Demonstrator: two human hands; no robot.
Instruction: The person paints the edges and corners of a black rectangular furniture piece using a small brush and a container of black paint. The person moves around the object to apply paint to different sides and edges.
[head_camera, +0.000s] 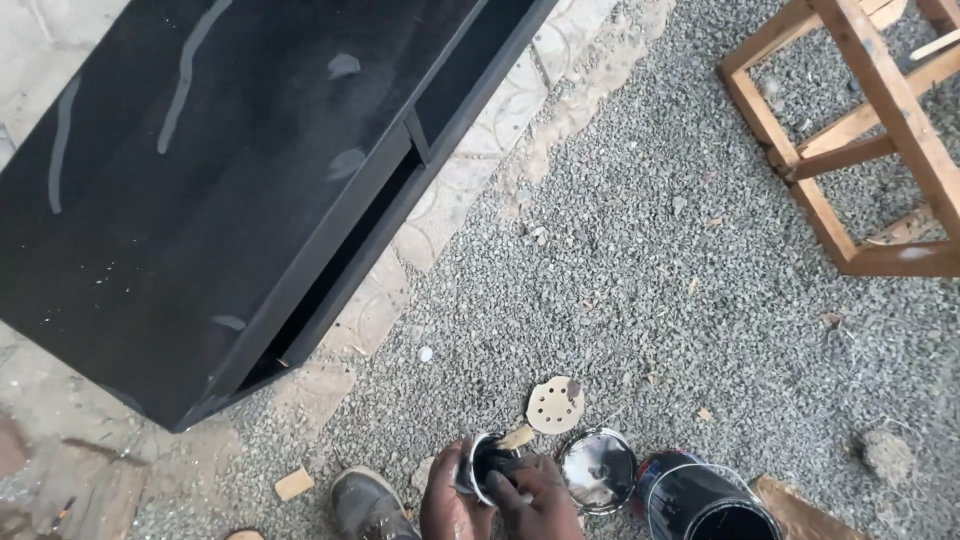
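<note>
Hands: your left hand (447, 495) and right hand (535, 498) were lowest in frame, both wrapped round a small tin (484, 465) held just above the gravel (640, 260).
Grip: left fingers were clamped on the tin's side; your right hand closed over its mouth and front, though I could not tell how firmly.
Tin: small, round, shiny metal rim, dark inside and smeared black, tilted toward you.
Nearby: a loose round lid (597, 468), mirror-bright, lay just right of your hands; beyond it stood an open paint can (705, 503) with black contents.
Also: a round tan sanding disc (555, 404) with holes lay on the gravel just above the tin; your shoe (366, 503) sat to the left.
Furniture: a black-painted cabinet (230, 170) filled the upper left, with pale streaks on its top; a bare wooden frame (860, 130) stood upper right.
Risk: tilted as it was, the tin could have spilled onto your fingers or the gravel; slick paint on the rim could have let it slip.
Risk: the open can stood close to your right elbow's path, and a nudge could have tipped it.
</note>
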